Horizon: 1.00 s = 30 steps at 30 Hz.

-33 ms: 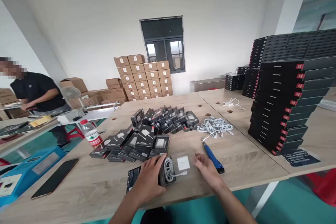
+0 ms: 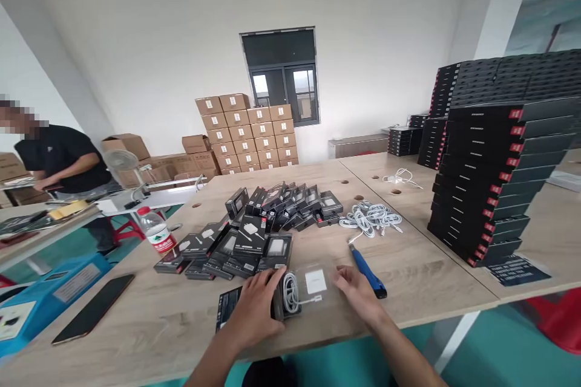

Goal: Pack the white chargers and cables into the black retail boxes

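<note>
White plaster wall (image 2: 181,42) backs the work area; brown cardboard cartons (image 2: 245,133) stand stacked before it.

Head view: Pale wood-grain counter (image 2: 426,284) carries all parts. Left hand (image 2: 256,302): grip closed around a black cardboard box (image 2: 278,306) near the front edge. Right hand (image 2: 356,290): grip at the right edge of a clear, glossy plastic insert (image 2: 327,305); whether it pinches that edge cannot be told. The insert lies between both hands, with a coiled white cable (image 2: 290,292) and a flat white square piece (image 2: 316,281) (the cable's plug points right).

Judged status: package open, contents exposed, not yet closed. Farther back, a jumbled pile of black rectangular boxes (image 2: 249,234) and tangled smooth white cables (image 2: 372,217) lie, the latter unboxed. One slim blue-handled tool (image 2: 367,269) rests just beside the right hand.
</note>
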### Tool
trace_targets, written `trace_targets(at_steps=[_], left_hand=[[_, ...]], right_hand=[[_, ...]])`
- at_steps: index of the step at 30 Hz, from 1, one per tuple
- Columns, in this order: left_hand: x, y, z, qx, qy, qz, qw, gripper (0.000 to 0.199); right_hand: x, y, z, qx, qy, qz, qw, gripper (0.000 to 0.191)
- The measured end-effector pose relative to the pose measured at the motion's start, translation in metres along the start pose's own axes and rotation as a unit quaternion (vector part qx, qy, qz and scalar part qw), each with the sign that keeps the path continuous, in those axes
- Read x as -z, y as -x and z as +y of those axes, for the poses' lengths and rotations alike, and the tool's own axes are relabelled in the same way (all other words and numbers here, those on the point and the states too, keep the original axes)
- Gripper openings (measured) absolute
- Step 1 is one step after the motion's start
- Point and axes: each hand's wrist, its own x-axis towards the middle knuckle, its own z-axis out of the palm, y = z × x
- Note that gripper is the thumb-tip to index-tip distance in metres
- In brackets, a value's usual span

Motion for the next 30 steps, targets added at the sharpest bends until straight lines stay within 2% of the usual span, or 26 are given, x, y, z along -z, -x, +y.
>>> trace_targets(at_steps=[4,7,10,12,13,14,15,17,18,19,20,22,24,26,28,30], left_hand=[[0.007,-0.004,-0.022,0.016,0.0,-0.031,0.999,0.107],[0.014,-0.004,-0.029,0.005,0.04,0.026,0.999,0.105],[0.021,-0.006,-0.02,-0.011,0.184,0.108,0.977,0.084],[0.023,-0.012,-0.005,-0.009,0.33,0.127,0.935,0.068],[0.022,-0.017,0.003,-0.004,0.407,0.114,0.906,0.065],[0.02,-0.023,0.012,0.003,0.481,0.078,0.873,0.064],[0.015,-0.029,0.02,0.01,0.544,0.018,0.839,0.063],[0.001,-0.042,0.035,0.014,0.62,-0.141,0.772,0.061],[-0.009,-0.047,0.041,0.011,0.637,-0.211,0.742,0.058],[-0.02,-0.051,0.046,0.006,0.649,-0.254,0.717,0.054],[-0.031,-0.055,0.051,0.002,0.664,-0.265,0.699,0.049],[-0.053,-0.059,0.057,0.008,0.708,-0.227,0.669,0.039],[-0.069,-0.061,0.059,0.022,0.755,-0.156,0.637,0.031],[-0.078,-0.061,0.06,0.024,0.786,-0.109,0.608,0.028],[-0.082,-0.061,0.059,0.015,0.802,-0.087,0.59,0.029],[-0.084,-0.06,0.058,0.01,0.808,-0.081,0.583,0.031]], right_hand=[[0.007,-0.007,0.004,-0.045,-0.034,-0.016,0.998,0.038],[0.014,-0.007,0.002,-0.067,-0.089,-0.033,0.993,0.042],[0.027,-0.006,-0.007,-0.073,-0.122,-0.059,0.988,0.044],[0.036,-0.006,-0.018,-0.076,-0.13,-0.089,0.985,0.046],[0.039,-0.007,-0.023,-0.076,-0.13,-0.108,0.983,0.046],[0.04,-0.008,-0.029,-0.069,-0.119,-0.126,0.982,0.047],[0.041,-0.011,-0.035,-0.055,-0.097,-0.142,0.984,0.048],[0.038,-0.017,-0.043,-0.015,-0.038,-0.155,0.987,0.051],[0.035,-0.02,-0.045,0.006,-0.008,-0.145,0.989,0.053],[0.033,-0.022,-0.046,0.024,0.015,-0.123,0.992,0.052],[0.031,-0.023,-0.047,0.035,0.025,-0.092,0.995,0.049],[0.027,-0.02,-0.044,0.082,0.069,-0.028,0.994,0.036],[0.023,-0.007,-0.038,0.171,0.189,-0.007,0.967,0.019],[0.016,0.011,-0.031,0.25,0.346,-0.04,0.903,0.009],[0.009,0.027,-0.023,0.276,0.451,-0.081,0.845,0.007],[0.002,0.038,-0.017,0.273,0.49,-0.093,0.823,0.006]])
